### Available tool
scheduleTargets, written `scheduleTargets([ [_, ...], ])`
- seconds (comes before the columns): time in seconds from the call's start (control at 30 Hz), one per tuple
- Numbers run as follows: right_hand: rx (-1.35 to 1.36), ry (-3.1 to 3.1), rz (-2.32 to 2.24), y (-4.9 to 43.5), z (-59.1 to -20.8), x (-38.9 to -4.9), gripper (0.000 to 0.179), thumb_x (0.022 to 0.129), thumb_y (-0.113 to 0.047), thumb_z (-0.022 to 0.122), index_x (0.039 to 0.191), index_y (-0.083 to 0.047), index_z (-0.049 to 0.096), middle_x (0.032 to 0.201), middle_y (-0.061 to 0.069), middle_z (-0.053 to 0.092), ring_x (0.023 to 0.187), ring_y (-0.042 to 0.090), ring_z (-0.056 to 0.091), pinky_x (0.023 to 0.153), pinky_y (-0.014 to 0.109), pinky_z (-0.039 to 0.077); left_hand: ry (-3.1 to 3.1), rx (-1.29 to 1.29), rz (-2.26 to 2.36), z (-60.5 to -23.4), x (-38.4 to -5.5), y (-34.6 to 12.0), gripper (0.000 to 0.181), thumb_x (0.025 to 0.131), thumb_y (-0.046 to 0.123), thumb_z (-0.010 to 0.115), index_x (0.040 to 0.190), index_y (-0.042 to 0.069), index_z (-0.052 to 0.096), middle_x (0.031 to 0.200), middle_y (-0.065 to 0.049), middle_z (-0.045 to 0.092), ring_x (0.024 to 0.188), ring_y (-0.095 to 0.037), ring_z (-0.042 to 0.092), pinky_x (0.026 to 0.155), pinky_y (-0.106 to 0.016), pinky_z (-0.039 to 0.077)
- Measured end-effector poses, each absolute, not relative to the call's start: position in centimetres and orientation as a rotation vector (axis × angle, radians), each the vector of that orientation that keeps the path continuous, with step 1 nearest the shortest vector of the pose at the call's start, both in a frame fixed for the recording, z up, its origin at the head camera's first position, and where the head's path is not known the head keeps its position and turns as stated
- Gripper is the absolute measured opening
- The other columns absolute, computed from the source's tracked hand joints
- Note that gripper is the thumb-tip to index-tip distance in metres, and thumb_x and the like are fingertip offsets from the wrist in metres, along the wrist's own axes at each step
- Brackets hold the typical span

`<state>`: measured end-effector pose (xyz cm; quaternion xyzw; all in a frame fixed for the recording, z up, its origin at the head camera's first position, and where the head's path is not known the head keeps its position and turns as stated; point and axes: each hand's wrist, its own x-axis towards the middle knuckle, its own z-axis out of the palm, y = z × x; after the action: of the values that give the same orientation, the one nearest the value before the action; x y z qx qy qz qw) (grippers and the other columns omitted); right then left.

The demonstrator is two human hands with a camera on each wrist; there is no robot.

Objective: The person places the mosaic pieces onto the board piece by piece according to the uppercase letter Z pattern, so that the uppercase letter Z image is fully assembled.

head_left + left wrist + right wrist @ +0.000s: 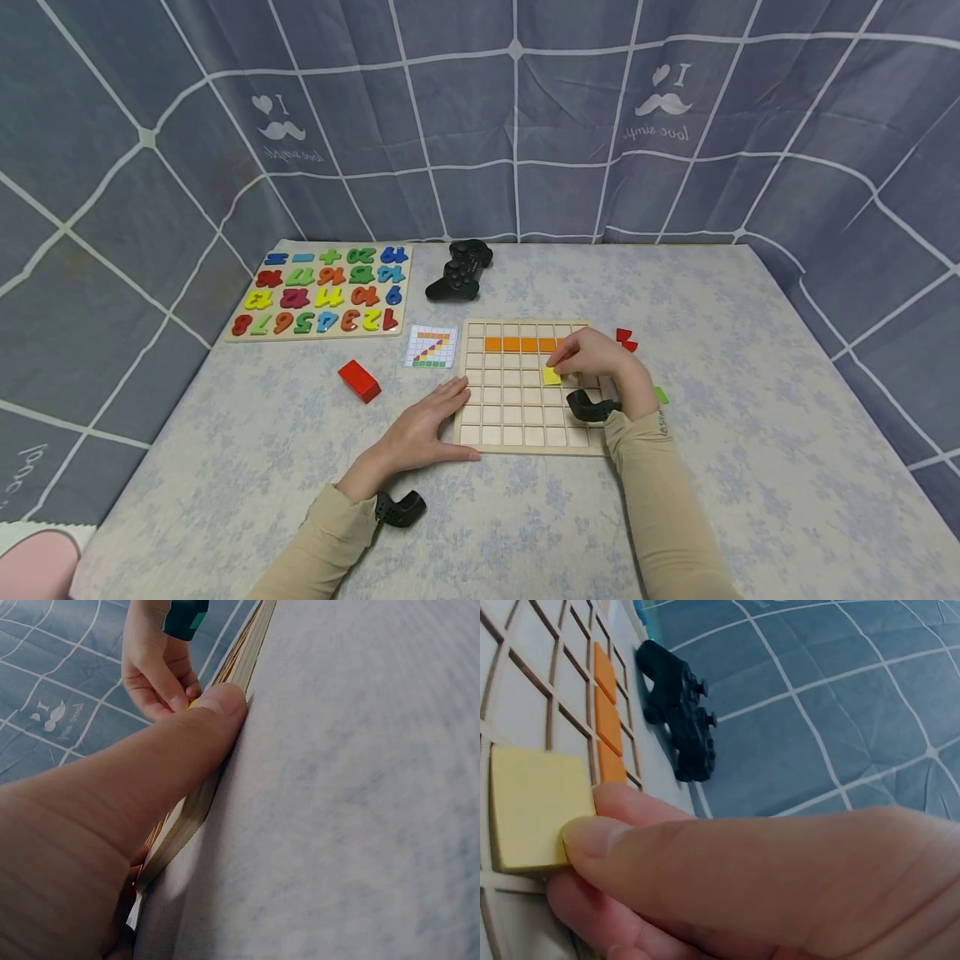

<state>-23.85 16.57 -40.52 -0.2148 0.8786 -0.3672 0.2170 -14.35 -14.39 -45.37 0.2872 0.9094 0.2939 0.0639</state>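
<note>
"Where was the yellow tile [552,377]?"

"On or just above the board [501,417], nearer its front edge than the row of orange tiles [512,345]. The right hand [591,354] pinched it between thumb and fingers; I couldn't tell whether it sat down in a cell."

"And the left hand [423,427]?"

"Relaxed, gripping nothing: fingers extended to the board's left edge, thumb at its front edge."

"What might have gone wrong?"

"The raised strips between the board's cells could have caught the tile if it came down crooked, leaving it tilted."

"Anything else?"

"A wrong cell, I'd judge. They all looked alike, and the patterned card [431,347] lay left of the board, so a miscount was easy. Also, the right sleeve [660,492] was near the green piece [661,395], right of the board; a careless sweep could have shifted it."
</note>
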Motion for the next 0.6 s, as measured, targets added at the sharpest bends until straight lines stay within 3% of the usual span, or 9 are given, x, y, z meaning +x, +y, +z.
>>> scheduleTargets([
  [0.3, -0.561, 2.463, -0.985, 16.3, -40.7, -23.8, 0.013, 0.083, -0.007, 0.068, 0.094, -0.002, 0.073, 0.086, 0.003, 0.067, 0.076, 0.016, 0.057, 0.073, 0.033, 0.048, 2.748, 0.864, 0.886, -45.4, -14.3, -14.4, 0.097, 0.072, 0.057, 0.073, 0.142, 0.001, 0.038, 0.152, -0.008, 0.027, 0.14, -0.021, 0.021, 0.111, -0.042, 0.025],
  [0.6, -0.445, 2.449, -1.201, 18.6, -40.2, -23.5, 0.026, 0.087, -0.012, 0.066, 0.109, 0.002, 0.065, 0.098, 0.012, 0.061, 0.087, 0.025, 0.055, 0.076, 0.041, 0.048, 2.743, 0.86, 0.894, -45.4, -14.3, -14.3, 0.097, 0.072, 0.058, 0.073, 0.142, 0.001, 0.038, 0.152, -0.007, 0.027, 0.141, -0.02, 0.02, 0.111, -0.042, 0.024],
])
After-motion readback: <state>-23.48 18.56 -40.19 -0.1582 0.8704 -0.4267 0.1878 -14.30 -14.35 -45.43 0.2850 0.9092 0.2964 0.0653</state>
